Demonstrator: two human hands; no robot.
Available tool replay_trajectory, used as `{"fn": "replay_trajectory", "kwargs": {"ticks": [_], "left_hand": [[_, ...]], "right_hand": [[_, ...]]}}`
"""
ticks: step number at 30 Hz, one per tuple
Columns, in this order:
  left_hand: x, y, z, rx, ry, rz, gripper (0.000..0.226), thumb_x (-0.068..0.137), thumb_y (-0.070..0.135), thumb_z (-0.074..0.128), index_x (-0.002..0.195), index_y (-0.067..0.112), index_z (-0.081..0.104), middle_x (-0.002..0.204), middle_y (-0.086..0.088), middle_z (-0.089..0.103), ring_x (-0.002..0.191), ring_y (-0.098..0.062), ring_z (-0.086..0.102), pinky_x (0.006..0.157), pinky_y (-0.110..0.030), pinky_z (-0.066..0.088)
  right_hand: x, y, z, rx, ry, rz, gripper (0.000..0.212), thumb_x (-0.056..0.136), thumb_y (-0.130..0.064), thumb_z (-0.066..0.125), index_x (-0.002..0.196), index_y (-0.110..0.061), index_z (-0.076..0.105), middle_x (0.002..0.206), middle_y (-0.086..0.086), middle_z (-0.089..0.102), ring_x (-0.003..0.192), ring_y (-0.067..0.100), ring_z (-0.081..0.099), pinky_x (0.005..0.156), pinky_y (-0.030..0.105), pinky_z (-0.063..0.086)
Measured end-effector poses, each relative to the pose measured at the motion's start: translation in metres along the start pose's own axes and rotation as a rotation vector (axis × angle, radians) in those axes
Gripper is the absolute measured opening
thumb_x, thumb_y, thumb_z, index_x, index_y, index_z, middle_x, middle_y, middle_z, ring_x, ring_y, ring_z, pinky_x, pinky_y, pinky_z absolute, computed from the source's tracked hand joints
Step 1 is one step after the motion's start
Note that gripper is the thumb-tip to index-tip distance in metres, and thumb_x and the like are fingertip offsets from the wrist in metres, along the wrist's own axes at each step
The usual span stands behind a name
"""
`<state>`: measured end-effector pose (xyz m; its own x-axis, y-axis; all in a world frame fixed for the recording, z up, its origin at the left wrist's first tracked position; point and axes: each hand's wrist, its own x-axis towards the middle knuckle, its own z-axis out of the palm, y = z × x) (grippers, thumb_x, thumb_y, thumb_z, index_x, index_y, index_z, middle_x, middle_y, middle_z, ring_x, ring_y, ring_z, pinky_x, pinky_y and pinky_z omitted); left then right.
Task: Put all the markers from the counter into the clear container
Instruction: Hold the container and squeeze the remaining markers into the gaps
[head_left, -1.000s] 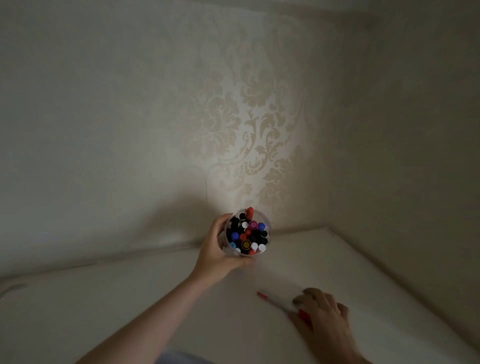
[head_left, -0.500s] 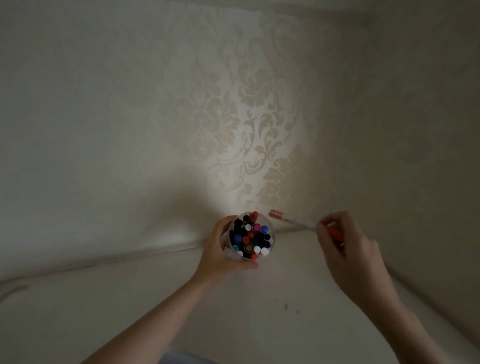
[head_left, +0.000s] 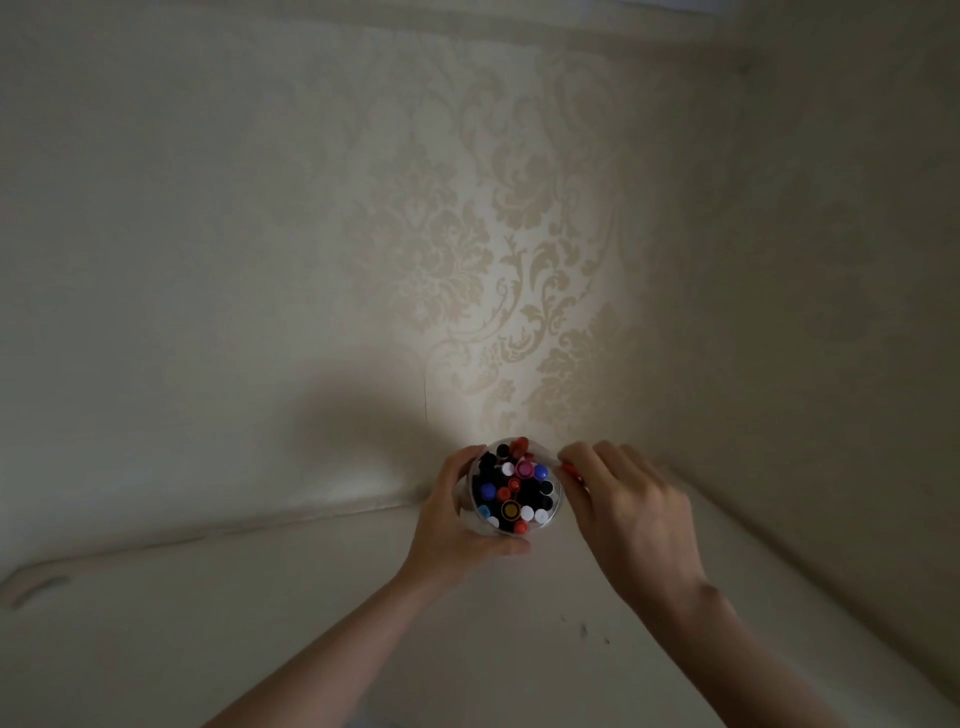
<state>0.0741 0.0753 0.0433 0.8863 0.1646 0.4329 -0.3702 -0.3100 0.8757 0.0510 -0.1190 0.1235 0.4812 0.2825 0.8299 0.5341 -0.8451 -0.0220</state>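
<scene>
The clear container (head_left: 470, 512) stands upright on the pale counter (head_left: 218, 613), close to the corner where 2 patterned walls (head_left: 467, 249) meet. It is packed with markers (head_left: 514, 491) set on end, caps up: red, blue, pink, black and white.

Handling, as a judgement: the container is thin, rigid plastic, smooth and likely slippery, and the full load makes it top-heavy. Hold it around the side wall below the rim. A marker is light and stiff; take it by the barrel near 1 end and feed it in vertically, since the free gaps between caps are narrow.

Left hand (head_left: 449, 525): wrapped around the container wall from 9 o'clock, thumb along the near side toward 6 o'clock, fingers reaching behind. The forearm rises from the bottom edge of the view.

Right hand (head_left: 631, 514): at 3 o'clock of the container, just beside the rim, back of the hand upward, fingers curled down. A red marker (head_left: 571, 470) shows between the fingertips; the hand appears to pinch it, though most of the marker is hidden. The forearm enters from 5 o'clock.

No other marker is seen lying on the counter
</scene>
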Motion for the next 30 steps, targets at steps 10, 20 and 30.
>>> {"fn": "replay_trajectory", "kwargs": {"ticks": [10, 20, 30], "left_hand": [[-0.005, -0.004, -0.001, 0.035, -0.021, 0.004, 0.104, 0.040, 0.016, 0.099, 0.128, 0.038, 0.048, 0.124, 0.017, 0.063, 0.118, -0.013, 0.063, 0.097, -0.048, 0.056], [-0.001, 0.000, -0.001, 0.077, -0.022, 0.016, 0.104, 0.040, 0.022, 0.099, 0.128, 0.040, 0.047, 0.125, 0.015, 0.062, 0.118, -0.017, 0.063, 0.096, -0.054, 0.054], [0.000, 0.003, 0.002, 0.047, -0.015, 0.017, 0.102, 0.041, 0.026, 0.100, 0.129, 0.033, 0.050, 0.127, 0.018, 0.061, 0.121, -0.010, 0.061, 0.101, -0.050, 0.053]], "right_hand": [[0.003, 0.001, 0.017, 0.123, -0.107, 0.081, 0.014, 0.086, -0.026, 0.064, 0.078, -0.018, 0.056, 0.060, -0.003, 0.056, 0.049, 0.018, 0.051, 0.037, 0.033, 0.042], [0.005, -0.009, 0.025, 0.326, -0.133, 0.216, 0.021, 0.097, -0.035, 0.030, 0.103, -0.021, 0.044, 0.092, -0.006, 0.061, 0.073, 0.016, 0.059, 0.054, 0.027, 0.041], [0.008, 0.004, 0.050, 0.127, 0.110, 0.105, 0.012, 0.088, -0.028, 0.059, 0.082, -0.020, 0.065, 0.075, -0.005, 0.064, 0.063, 0.018, 0.056, 0.048, 0.030, 0.046]]}}
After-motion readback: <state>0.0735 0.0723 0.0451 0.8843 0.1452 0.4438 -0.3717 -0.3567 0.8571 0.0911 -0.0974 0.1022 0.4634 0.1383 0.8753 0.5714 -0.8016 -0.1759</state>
